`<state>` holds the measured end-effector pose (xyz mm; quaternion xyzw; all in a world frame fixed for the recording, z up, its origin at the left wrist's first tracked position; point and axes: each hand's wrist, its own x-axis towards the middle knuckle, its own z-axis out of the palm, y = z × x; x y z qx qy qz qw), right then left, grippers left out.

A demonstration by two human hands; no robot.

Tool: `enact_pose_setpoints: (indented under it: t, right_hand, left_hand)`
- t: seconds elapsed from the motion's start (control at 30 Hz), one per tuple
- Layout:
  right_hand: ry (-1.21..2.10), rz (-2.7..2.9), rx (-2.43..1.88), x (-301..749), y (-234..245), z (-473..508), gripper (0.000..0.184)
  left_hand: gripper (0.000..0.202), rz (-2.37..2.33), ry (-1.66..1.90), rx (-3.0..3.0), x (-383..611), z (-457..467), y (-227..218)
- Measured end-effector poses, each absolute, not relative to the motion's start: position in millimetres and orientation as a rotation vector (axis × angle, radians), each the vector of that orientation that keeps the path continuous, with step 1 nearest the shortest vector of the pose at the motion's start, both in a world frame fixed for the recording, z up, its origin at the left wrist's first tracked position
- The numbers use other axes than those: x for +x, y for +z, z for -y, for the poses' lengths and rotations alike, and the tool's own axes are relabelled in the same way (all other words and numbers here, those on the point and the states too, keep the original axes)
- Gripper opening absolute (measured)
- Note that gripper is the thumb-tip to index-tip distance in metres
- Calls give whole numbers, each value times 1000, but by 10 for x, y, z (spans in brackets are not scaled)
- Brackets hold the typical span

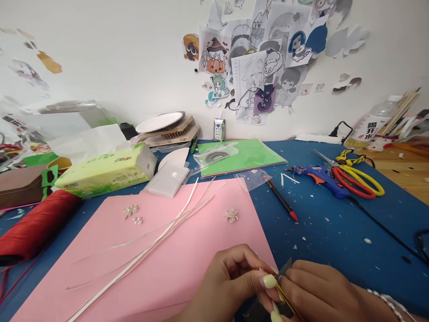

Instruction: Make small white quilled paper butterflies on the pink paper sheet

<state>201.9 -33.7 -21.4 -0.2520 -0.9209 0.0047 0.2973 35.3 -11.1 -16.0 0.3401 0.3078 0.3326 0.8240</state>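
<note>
My left hand (pixel 231 281) is closed in a pinch, its thumb and fingers meeting at the bottom of the head view. Close against it, my right hand (pixel 315 286) has its fingers curled in. Between them runs a thin yellow-edged strip (pixel 284 297), gripped by both hands; its exact kind is partly hidden. A dark, see-through corner (pixel 285 266) pokes up between the hands. Beyond them, on a pink sheet (pixel 194 250), lie long white paper strips (pixel 157 237), two coiled ornaments, the left one (pixel 130 210) and the right one (pixel 231 215), and some pearl-like beads (pixel 137 220).
At right lie a blue glue gun (pixel 321 180) with its cord, red-and-yellow scissors (pixel 358 181), pliers (pixel 350 158) and a black-and-red pen (pixel 281 199). A tissue box (pixel 110 172) and a red roll (pixel 36 223) stand left. Green sheets (pixel 248 154) lie behind.
</note>
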Motion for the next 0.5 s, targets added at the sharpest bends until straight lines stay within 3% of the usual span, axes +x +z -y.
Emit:
enact_pose_setpoints:
  t: [0.27,0.5]
  right_hand:
    - [-380,2490,-541,1917,15,228,25]
    - [-429,2479,-496,1939,-13,199,25]
  left_hand:
    - [20,-806,689,816,339,67,-153]
    - [20,-904,669,1056,336,26,-152]
